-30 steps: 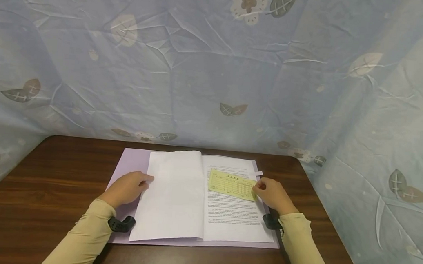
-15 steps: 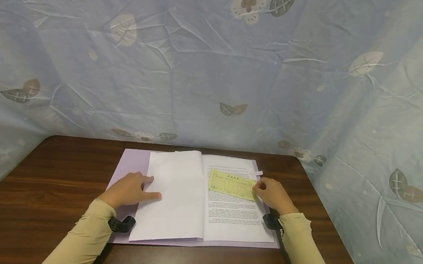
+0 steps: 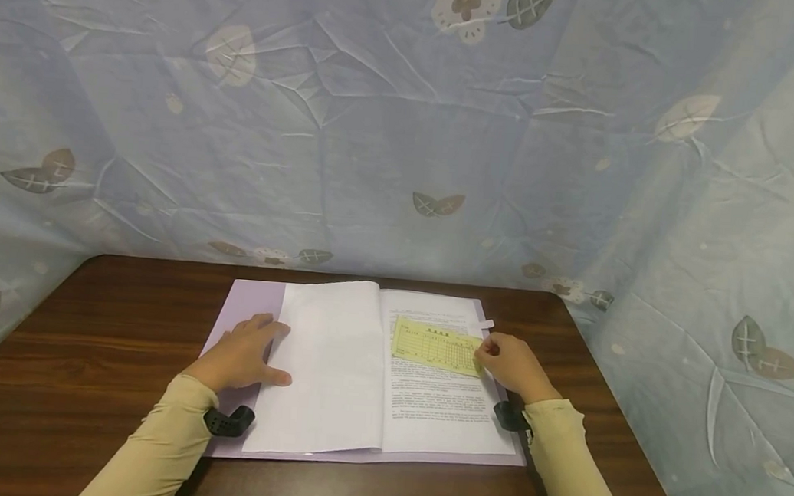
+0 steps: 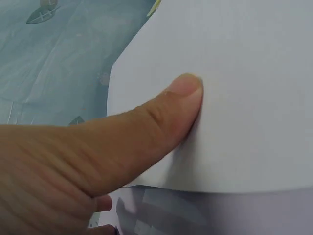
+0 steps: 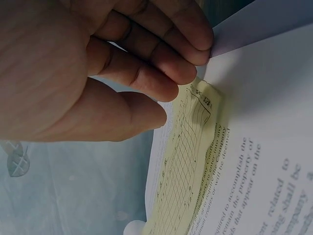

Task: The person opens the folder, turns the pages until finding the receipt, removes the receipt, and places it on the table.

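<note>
An open lilac folder (image 3: 251,297) lies on the table with a printed sheet (image 3: 450,428) on its right side. On its left lies a blank white page (image 3: 333,366), turned over. My left hand (image 3: 241,352) rests at this page's left edge, fingers spread; in the left wrist view its thumb (image 4: 156,117) lies over the white page. My right hand (image 3: 513,364) pinches the right end of a yellow form slip (image 3: 435,347), which lies across the printed text. In the right wrist view, the slip's end (image 5: 198,105) is crinkled beside the fingertips, which partly hide it.
A white tab (image 3: 486,325) sticks out from the folder's right edge. Dark wood table (image 3: 78,356) surrounds the folder. A patterned cloth (image 3: 376,147) hangs behind and to the sides. A black band (image 3: 229,421) is on the left wrist, another (image 3: 511,416) on the right.
My left hand's thumb has spread away from the index finger, and the fingers have opened out over the page edge. The right hand and the yellow slip have stayed in place.
</note>
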`<action>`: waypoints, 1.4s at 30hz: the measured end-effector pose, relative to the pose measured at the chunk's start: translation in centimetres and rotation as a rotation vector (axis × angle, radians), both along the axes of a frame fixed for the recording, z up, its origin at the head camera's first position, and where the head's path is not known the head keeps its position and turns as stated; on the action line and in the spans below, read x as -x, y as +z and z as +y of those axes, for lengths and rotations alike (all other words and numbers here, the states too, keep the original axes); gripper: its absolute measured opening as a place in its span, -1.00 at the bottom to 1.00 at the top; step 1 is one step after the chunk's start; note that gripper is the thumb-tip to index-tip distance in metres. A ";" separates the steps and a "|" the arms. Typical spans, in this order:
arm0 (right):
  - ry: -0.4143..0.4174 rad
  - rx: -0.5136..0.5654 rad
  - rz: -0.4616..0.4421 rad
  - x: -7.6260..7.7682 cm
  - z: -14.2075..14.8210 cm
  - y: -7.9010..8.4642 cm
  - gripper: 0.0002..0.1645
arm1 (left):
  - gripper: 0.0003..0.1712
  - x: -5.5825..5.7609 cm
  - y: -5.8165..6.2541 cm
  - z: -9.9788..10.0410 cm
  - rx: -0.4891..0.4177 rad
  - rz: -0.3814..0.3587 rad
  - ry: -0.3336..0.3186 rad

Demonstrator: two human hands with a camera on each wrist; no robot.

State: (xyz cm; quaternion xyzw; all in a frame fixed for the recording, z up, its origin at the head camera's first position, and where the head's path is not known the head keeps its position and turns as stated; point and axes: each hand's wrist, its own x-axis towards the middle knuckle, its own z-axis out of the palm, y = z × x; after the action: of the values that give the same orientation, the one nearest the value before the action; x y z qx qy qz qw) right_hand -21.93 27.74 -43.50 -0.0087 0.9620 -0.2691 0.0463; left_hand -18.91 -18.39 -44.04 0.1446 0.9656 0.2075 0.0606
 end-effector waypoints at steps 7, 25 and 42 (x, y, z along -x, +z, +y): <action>0.002 0.005 0.009 0.0 0.0 0.0 -0.86 | 0.05 -0.1 0.2 0.0 0.041 -0.017 -0.029; 0.082 0.026 -0.005 2.6 1.9 -0.1 -0.67 | 0.04 -0.2 0.4 0.0 0.043 -0.036 -0.022; 0.153 -0.052 -0.088 4.8 2.1 0.1 -0.79 | 0.06 -0.2 0.4 0.0 0.044 -0.053 -0.011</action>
State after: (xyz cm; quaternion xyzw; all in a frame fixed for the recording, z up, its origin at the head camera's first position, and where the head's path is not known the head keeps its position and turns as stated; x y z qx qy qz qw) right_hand -26.76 29.87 -43.43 -0.0693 0.9621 -0.2400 0.1090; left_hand -18.73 -18.36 -43.64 0.1430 0.9672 0.1896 0.0905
